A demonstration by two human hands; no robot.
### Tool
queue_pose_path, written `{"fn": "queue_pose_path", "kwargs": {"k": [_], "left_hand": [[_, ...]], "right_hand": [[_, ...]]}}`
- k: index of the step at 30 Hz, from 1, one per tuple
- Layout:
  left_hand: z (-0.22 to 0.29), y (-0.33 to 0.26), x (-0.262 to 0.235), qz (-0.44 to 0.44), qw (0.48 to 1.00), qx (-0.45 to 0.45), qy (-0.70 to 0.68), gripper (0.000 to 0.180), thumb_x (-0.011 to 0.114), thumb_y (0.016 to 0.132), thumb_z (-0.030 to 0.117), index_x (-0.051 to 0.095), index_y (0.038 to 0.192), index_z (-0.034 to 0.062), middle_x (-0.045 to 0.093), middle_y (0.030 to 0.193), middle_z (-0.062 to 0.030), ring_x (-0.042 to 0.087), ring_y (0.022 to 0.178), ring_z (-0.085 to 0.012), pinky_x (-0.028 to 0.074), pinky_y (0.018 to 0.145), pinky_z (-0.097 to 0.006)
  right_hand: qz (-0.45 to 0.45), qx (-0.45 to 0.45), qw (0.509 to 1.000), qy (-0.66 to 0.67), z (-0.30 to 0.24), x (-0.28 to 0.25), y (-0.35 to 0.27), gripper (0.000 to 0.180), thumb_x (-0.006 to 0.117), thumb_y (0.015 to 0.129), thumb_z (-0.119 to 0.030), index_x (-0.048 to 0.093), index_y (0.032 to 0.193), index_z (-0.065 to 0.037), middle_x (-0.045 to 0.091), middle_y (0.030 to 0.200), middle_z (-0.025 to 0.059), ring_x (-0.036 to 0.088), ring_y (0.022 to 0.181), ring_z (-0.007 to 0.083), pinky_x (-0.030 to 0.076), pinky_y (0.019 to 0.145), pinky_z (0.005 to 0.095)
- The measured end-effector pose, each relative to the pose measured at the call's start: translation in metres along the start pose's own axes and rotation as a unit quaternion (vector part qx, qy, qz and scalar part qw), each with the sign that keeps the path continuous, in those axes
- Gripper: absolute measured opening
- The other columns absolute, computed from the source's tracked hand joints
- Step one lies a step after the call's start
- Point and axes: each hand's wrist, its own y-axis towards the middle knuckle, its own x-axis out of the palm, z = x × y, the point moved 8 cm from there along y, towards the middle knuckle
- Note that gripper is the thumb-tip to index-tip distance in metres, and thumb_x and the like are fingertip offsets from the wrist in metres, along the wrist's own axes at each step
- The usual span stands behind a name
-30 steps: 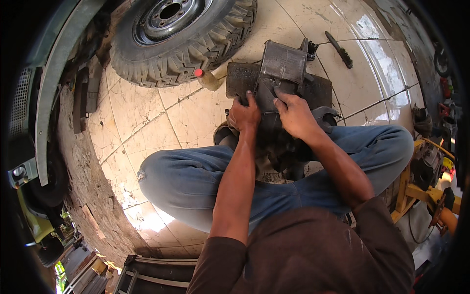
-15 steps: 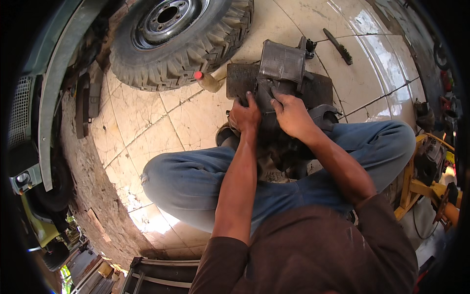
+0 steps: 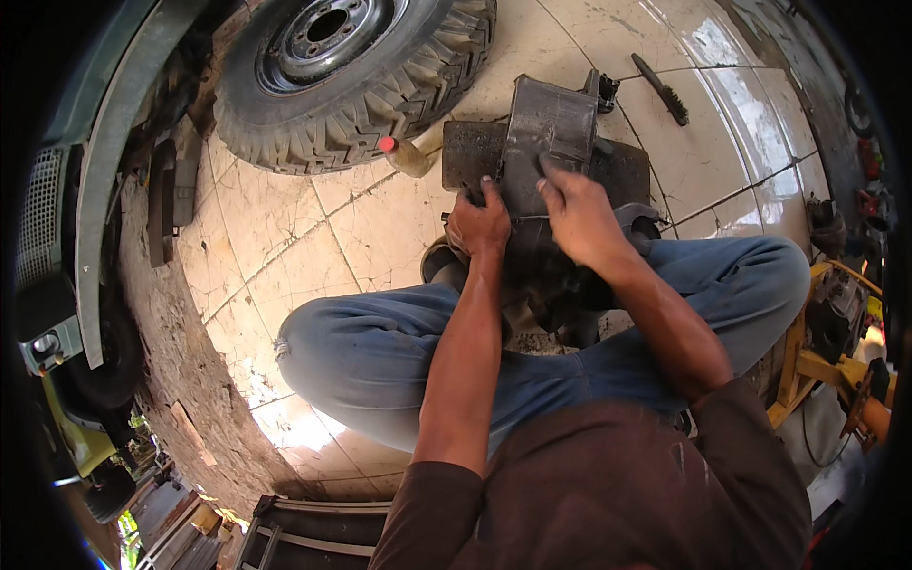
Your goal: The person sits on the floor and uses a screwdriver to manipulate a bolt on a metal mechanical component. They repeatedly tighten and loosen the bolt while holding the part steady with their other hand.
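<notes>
A dark, grimy box-shaped housing [image 3: 551, 119] stands tilted between my bent legs, on a flat dark board [image 3: 470, 152]. My left hand [image 3: 478, 223] is closed on the housing's left edge, its thumb pointing up. Across the front face lies my right hand [image 3: 581, 214], fingers bent and fingertips against the surface; what they pinch, if anything, is hidden. Below my hands, the lower part of the assembly is in shadow. Beyond it to the right, a black-bristled brush [image 3: 662, 90] rests on the tiles.
A large knobbly tire [image 3: 351, 123] on a steel rim lies at the far left. Beside it is a bottle with a red cap [image 3: 407, 157]. A yellow metal stand [image 3: 807, 366] is close to my right knee, and a vehicle's front bumper [image 3: 90, 237] borders the left side.
My right hand has slid a little to the right and up over the housing. The housing's front face shows more fully. My left hand keeps its hold.
</notes>
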Motion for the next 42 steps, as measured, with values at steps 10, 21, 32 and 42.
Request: {"fn": "queue_pose_path", "kwargs": {"k": [10,21,32,42], "left_hand": [[0.006,-0.001,-0.003,-0.014,1.0,-0.015,0.003,0.071,0.06,0.092,0.056,0.067,0.124,-0.0071,0.068,0.12,-0.0302,0.063,0.117,-0.0453,0.046,0.103,-0.049],[0.004,-0.002,-0.004,0.011,1.0,0.002,-0.013,0.063,0.061,0.091,0.055,0.072,0.115,-0.0025,0.072,0.109,-0.0271,0.066,0.106,-0.0456,0.049,0.094,-0.051],[0.003,0.002,-0.002,0.03,0.999,0.018,-0.007,0.057,0.062,0.091,0.053,0.074,0.111,0.0009,0.074,0.102,-0.0254,0.068,0.1,-0.0458,0.05,0.09,-0.051],[-0.002,0.002,-0.001,0.033,0.999,0.005,0.001,0.058,0.062,0.091,0.053,0.073,0.113,0.0008,0.073,0.105,-0.0256,0.067,0.103,-0.0455,0.048,0.092,-0.052]], "right_hand": [[-0.047,-0.016,0.999,-0.009,-0.013,0.007,-0.013,0.04,0.06,0.098,-0.015,0.061,0.129,0.009,0.067,0.108,0.0335,0.065,0.108,0.0464,0.052,0.093,0.0449],[-0.057,0.018,0.998,0.021,-0.008,0.011,-0.009,0.038,0.058,0.098,-0.016,0.063,0.126,0.009,0.066,0.108,0.0342,0.064,0.107,0.0467,0.052,0.092,0.0462],[-0.055,0.024,0.998,-0.002,0.003,0.016,-0.007,0.039,0.057,0.098,-0.016,0.062,0.127,0.01,0.067,0.108,0.033,0.064,0.107,0.0472,0.052,0.093,0.0473],[-0.072,0.037,0.997,0.007,0.0,0.018,-0.005,0.039,0.056,0.099,-0.016,0.062,0.129,0.008,0.065,0.113,0.0344,0.062,0.112,0.0465,0.05,0.097,0.047]]}}
